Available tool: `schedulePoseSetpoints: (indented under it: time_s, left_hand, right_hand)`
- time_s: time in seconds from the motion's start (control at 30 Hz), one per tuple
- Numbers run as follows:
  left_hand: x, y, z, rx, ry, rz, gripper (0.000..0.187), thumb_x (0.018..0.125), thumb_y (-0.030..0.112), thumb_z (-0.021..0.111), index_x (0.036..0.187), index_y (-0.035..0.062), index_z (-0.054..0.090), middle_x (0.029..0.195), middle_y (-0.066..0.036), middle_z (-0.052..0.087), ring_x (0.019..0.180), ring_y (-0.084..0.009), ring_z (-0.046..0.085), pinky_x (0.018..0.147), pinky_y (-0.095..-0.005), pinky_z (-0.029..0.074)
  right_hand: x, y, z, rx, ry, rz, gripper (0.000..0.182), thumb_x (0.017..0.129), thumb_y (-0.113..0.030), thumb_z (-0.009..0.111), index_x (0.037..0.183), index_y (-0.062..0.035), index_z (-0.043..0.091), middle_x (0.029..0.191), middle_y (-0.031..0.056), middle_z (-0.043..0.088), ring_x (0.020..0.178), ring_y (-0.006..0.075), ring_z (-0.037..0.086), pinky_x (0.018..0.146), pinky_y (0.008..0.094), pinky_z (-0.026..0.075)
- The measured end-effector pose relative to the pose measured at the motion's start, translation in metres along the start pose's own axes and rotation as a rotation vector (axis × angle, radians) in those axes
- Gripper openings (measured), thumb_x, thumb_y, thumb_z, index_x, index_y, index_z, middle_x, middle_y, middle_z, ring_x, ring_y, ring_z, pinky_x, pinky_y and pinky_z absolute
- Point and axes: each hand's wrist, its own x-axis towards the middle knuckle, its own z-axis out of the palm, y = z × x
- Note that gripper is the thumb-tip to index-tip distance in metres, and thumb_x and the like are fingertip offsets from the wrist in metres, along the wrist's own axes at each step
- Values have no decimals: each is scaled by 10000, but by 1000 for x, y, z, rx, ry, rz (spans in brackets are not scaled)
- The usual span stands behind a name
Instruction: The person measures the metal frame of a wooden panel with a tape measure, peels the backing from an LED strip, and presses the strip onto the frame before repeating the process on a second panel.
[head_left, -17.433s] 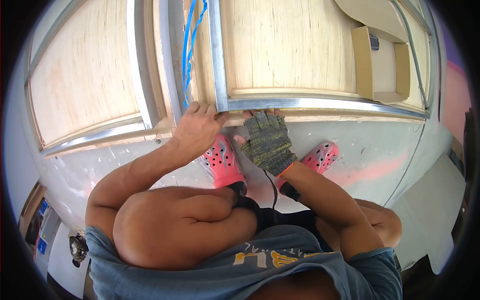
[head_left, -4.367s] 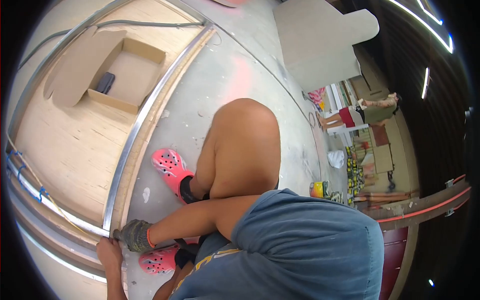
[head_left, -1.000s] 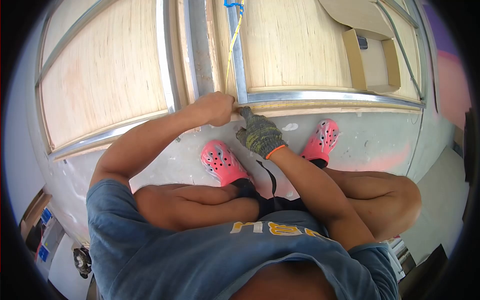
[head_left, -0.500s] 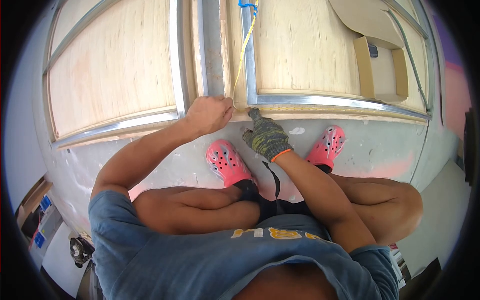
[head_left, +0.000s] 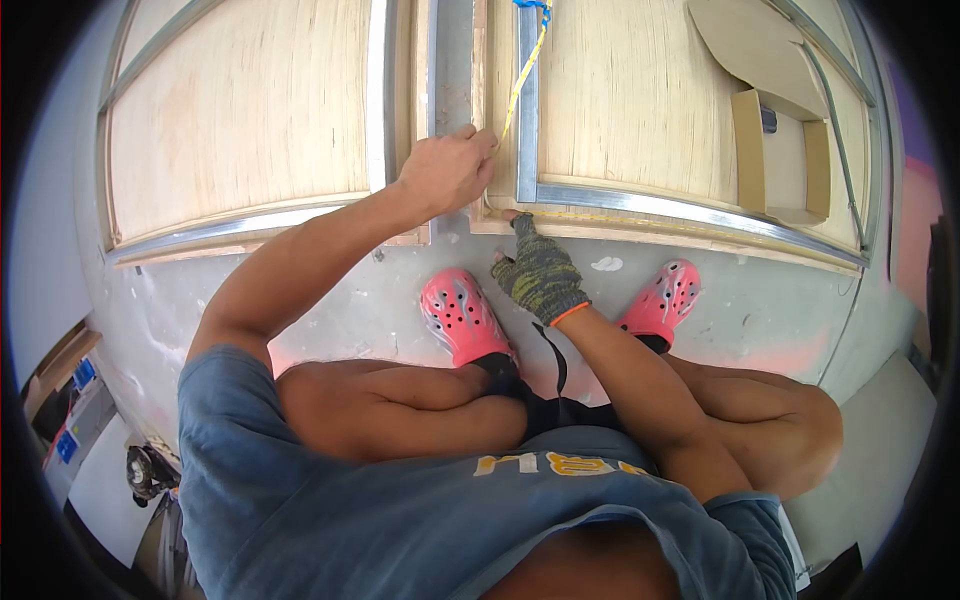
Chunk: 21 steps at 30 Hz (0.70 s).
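Note:
A thin yellow strip point(head_left: 522, 77), which looks like an LED light strip, comes down from a blue piece at the top and turns at the corner of the right-hand plywood panel point(head_left: 640, 90). It continues along that panel's near edge. My bare left hand point(head_left: 448, 172) is closed in a pinch around the strip above the corner; its fingertips are partly hidden. My right hand point(head_left: 540, 270) wears a dark green-grey fingerless glove with an orange cuff. One fingertip presses the strip at the corner, while the thumb stands apart from it.
Metal bars point(head_left: 690, 208) frame the panels. A second plywood panel point(head_left: 240, 110) lies left, across a narrow gap. An open cardboard box point(head_left: 748, 150) with a small dark item rests on the right panel. My feet in pink clogs point(head_left: 462, 315) stand on the grey floor point(head_left: 380, 300).
My left hand has moved up and away from the corner, along the strip. My right hand stays at the corner. The whole view has shifted slightly.

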Motion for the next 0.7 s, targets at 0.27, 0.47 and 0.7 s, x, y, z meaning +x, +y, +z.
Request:
schedulePoseSetpoints:
  time_s: [0.27,0.47,0.7]
  left_hand:
    - [17,22,-9,37,-384,-170,280,920,267,651,1052,48,764,929,-231,752,902,-416,727,836,-513,588]
    - [19,18,-3,-5,-602,-123,294,918,246,622,1050,42,788,944,-261,744,929,-423,725,845,-513,583]
    - [-9,31,1,40,-497,-117,296,953,245,595,967,12,777,892,-251,743,868,-426,731,805,-520,588]
  right_hand:
    - [5,-3,-5,-73,-30,77,636,913,-321,638,1483,-127,431,1146,297,690,1095,488,655,958,571,507]
    - [3,-6,-8,-82,-55,96,626,917,-340,635,1474,-128,445,1146,297,693,1101,481,659,973,567,503]
    - [5,-2,-8,-62,-66,81,609,915,-328,642,1471,-164,455,1149,282,695,1090,468,665,956,564,511]
